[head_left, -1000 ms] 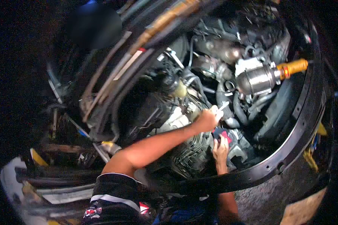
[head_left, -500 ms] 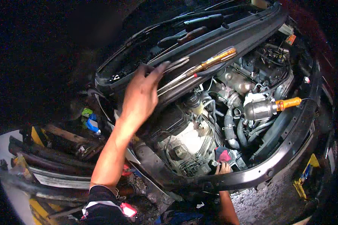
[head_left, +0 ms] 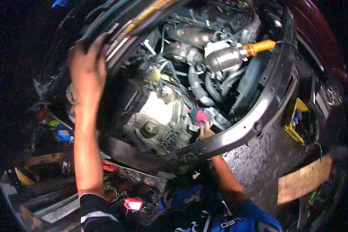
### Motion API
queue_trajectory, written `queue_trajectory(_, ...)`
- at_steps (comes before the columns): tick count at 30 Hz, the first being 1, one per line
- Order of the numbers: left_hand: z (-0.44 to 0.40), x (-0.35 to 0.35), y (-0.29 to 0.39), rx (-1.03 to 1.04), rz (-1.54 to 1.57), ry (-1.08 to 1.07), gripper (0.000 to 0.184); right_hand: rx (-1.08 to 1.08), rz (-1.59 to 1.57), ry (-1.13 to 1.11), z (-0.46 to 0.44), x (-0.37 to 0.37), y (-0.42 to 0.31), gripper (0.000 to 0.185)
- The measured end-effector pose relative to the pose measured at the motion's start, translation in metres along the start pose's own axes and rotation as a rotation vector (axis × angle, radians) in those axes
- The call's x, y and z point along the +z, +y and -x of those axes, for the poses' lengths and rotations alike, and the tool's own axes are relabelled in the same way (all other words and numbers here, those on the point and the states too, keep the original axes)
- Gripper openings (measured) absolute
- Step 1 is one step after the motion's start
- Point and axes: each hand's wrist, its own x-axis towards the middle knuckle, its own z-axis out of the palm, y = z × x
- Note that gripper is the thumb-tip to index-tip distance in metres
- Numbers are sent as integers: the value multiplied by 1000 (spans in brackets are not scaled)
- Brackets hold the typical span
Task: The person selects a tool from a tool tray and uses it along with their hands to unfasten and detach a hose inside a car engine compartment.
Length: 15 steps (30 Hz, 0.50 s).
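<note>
Engine [head_left: 158,106], across the middle of the frame; glare washes out its pale part left of centre. Front bar [head_left: 236,141], curving through the lower centre and right, in front of the right wrist. Board [head_left: 305,179], lower right. Yellow stand [head_left: 294,132], right of the frame, its shape hard to make out. Lamp [head_left: 232,58], upper right of centre, orange handle to the right, bulb not visible. Left hand [head_left: 87,69], upper left, motion-blurred; its fingers look parted beside thin tools [head_left: 118,48], but whether they grip one cannot be told. Screwdriver [head_left: 152,13], blurred, running off the top edge. Right hand [head_left: 206,131], just right of centre, partly hidden; its bent fingers touch the lower edge of the red-and-dark cloth [head_left: 199,116], though whether they pinch it cannot be told.
</note>
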Motion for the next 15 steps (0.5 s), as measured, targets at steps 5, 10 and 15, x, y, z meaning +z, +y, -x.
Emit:
queue_trajectory(5, 8, 2, 6, 37, -33, 104, 30, -103, -40, 192, -42, 33, 27, 31)
queue_trajectory(10, 27, -12, 33, 234, 6, 261, 34, -32, 60, 205, -82, 69, 45, 30)
queue_trajectory(15, 46, -6, 70, 349, 315, -123, 41, -8, 429, -237, -107, 104, 74, 30)
